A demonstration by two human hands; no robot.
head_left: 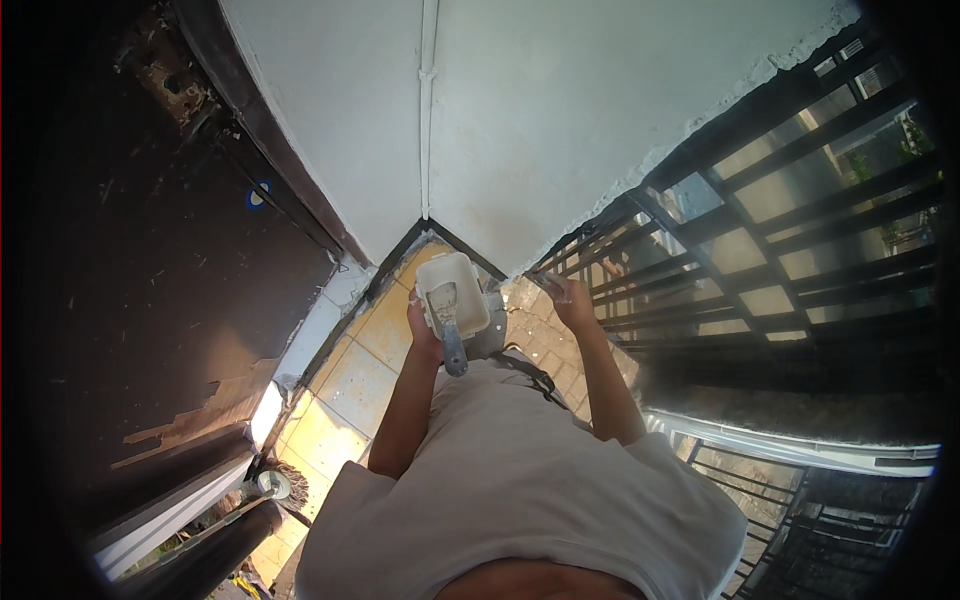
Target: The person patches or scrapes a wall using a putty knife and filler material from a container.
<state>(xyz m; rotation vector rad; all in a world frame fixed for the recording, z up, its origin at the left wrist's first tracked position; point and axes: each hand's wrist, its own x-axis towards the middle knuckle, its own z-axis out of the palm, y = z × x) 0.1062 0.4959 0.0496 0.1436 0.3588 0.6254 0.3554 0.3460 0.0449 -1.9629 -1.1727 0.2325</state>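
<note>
My left hand is closed around the side of a white rectangular plastic tub, held up in front of my body. Lying in the tub is a putty knife, its pale blade smeared inside and its blue-grey handle sticking out over the near rim. To the right, beside the wall's rough edge, my right hand is closed on a thin flat tool that points toward the wall. The exact kind of that tool is too small to tell.
Two white walls meet in a corner ahead, with a thin vertical pipe. A worn brown door stands left, a black metal gate right. Yellow and white tiles cover the floor; a broom is at lower left.
</note>
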